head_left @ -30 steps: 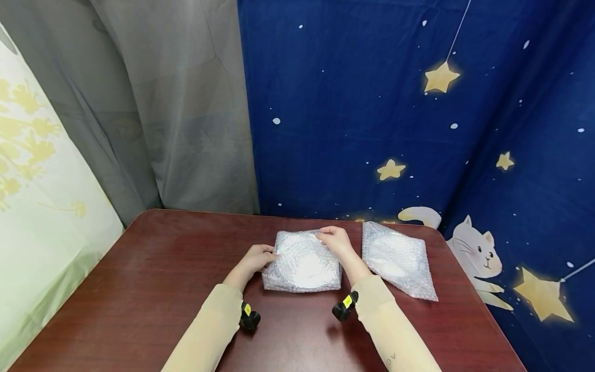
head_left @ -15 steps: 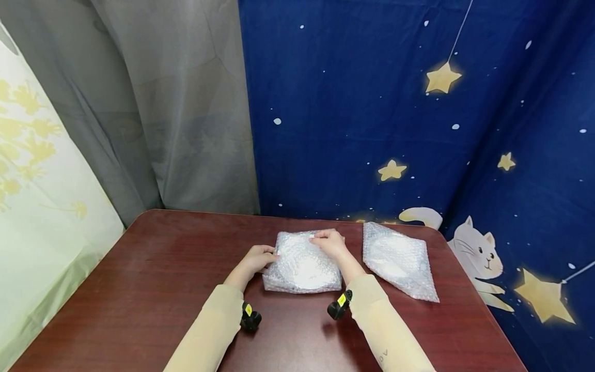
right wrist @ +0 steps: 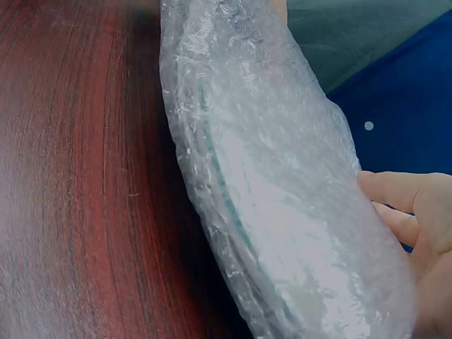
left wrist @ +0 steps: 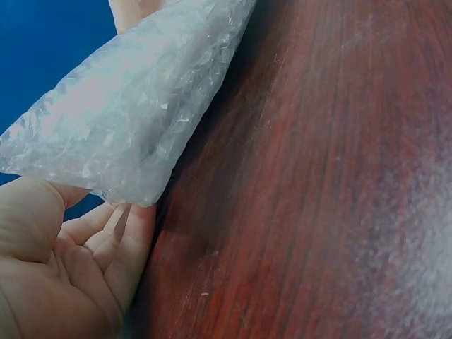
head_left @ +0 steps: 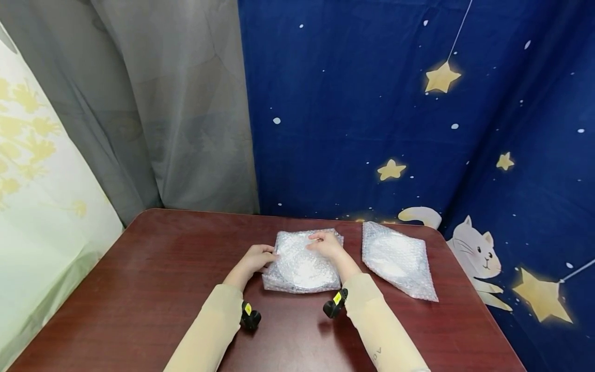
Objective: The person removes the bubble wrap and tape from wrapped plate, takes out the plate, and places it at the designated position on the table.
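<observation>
A bubble-wrapped package [head_left: 302, 268] lies flat near the far side of the table. Through its clear wrap in the right wrist view, a curved greenish rim [right wrist: 229, 198] of something round and pale shows. At the package's left edge my left hand [head_left: 254, 260] holds on, thumb above and fingers under the edge, as the left wrist view shows. My right hand [head_left: 329, 247] is over the package's far right part. Its thumb and forefinger are apart, and a fingertip touches the wrap in the right wrist view.
A second bubble-wrapped piece [head_left: 400, 261] lies on the table to the right, near the far right corner. The dark red-brown table [head_left: 186, 248] has curtains behind it, grey [head_left: 200, 129] and blue with stars [head_left: 334, 103].
My right hand has moved slightly left and down across the package, and its thumb and forefinger have parted. The left hand and both packages have stayed in place.
</observation>
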`<state>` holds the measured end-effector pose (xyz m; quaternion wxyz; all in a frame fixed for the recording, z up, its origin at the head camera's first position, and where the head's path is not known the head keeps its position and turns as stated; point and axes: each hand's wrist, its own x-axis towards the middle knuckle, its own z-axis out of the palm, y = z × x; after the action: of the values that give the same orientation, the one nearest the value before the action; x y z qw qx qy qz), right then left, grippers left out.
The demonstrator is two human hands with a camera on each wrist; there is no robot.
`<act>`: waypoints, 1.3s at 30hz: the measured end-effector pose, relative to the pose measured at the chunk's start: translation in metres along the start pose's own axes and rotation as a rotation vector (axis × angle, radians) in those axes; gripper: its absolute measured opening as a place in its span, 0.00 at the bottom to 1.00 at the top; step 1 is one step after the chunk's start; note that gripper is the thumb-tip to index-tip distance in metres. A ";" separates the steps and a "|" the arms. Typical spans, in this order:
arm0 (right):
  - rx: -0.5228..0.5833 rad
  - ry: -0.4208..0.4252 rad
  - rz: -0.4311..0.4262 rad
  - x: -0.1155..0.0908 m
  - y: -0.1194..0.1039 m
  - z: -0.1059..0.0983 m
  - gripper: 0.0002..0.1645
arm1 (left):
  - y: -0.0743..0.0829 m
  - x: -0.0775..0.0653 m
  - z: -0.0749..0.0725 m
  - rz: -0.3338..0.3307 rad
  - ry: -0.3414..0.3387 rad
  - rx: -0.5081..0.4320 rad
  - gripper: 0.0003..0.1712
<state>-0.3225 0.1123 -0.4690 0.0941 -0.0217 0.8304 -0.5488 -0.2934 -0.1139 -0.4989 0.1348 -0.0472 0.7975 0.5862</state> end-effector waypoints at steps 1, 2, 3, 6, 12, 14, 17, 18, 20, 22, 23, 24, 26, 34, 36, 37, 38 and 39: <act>-0.001 -0.005 -0.010 0.000 0.000 0.000 0.22 | 0.000 0.000 0.000 0.000 0.000 -0.003 0.23; 0.002 -0.010 -0.015 -0.001 0.000 0.001 0.23 | 0.000 0.000 0.000 0.001 0.000 -0.007 0.24; 0.006 -0.018 -0.018 -0.001 0.000 0.001 0.23 | 0.000 0.000 0.000 0.001 0.000 -0.011 0.24; 0.014 -0.041 -0.019 -0.001 0.001 0.001 0.25 | -0.001 0.001 0.000 0.002 0.000 -0.019 0.23; 0.005 -0.066 0.005 -0.001 -0.002 0.002 0.27 | -0.002 0.002 -0.001 0.010 0.009 -0.020 0.22; -0.002 -0.066 -0.003 -0.001 -0.002 0.002 0.27 | -0.002 0.002 -0.001 0.011 0.014 -0.023 0.22; -0.002 -0.069 -0.013 -0.001 -0.002 0.002 0.28 | -0.002 0.002 -0.001 0.009 0.015 -0.027 0.22; -0.006 -0.068 -0.019 -0.001 -0.001 0.002 0.28 | -0.002 0.002 -0.001 0.009 0.015 -0.027 0.22; -0.006 -0.068 -0.025 0.000 0.001 0.002 0.29 | -0.002 0.002 0.000 0.004 0.013 -0.030 0.22; 0.001 -0.068 -0.023 0.000 0.002 0.002 0.29 | -0.002 0.002 0.000 0.004 0.012 -0.031 0.22; 0.005 -0.068 -0.021 0.000 0.002 0.002 0.29 | -0.002 0.002 0.000 0.003 0.012 -0.030 0.22; 0.010 -0.068 -0.018 0.000 0.002 0.002 0.29 | -0.002 0.002 0.000 0.003 0.012 -0.029 0.22; 0.016 -0.071 -0.010 0.000 0.002 0.002 0.28 | -0.002 0.002 0.000 0.000 0.013 -0.030 0.22; 0.005 -0.073 -0.013 -0.004 -0.001 -0.001 0.26 | -0.003 0.002 0.000 0.005 0.010 -0.034 0.21; 0.012 -0.073 -0.017 -0.006 -0.002 -0.002 0.25 | -0.003 0.002 0.000 0.003 0.009 -0.036 0.21; 0.018 -0.074 -0.020 -0.006 -0.002 -0.002 0.24 | -0.004 0.002 0.001 0.003 0.008 -0.035 0.21; 0.026 -0.075 -0.015 -0.007 -0.002 -0.003 0.24 | -0.004 0.002 0.001 0.003 0.008 -0.033 0.21; 0.032 -0.075 -0.011 -0.008 -0.002 -0.003 0.23 | -0.003 0.002 0.001 0.000 0.009 -0.033 0.21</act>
<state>-0.3153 0.1155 -0.4645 0.1228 -0.0452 0.8172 -0.5614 -0.2947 -0.1140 -0.5029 0.1303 -0.0520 0.7883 0.5991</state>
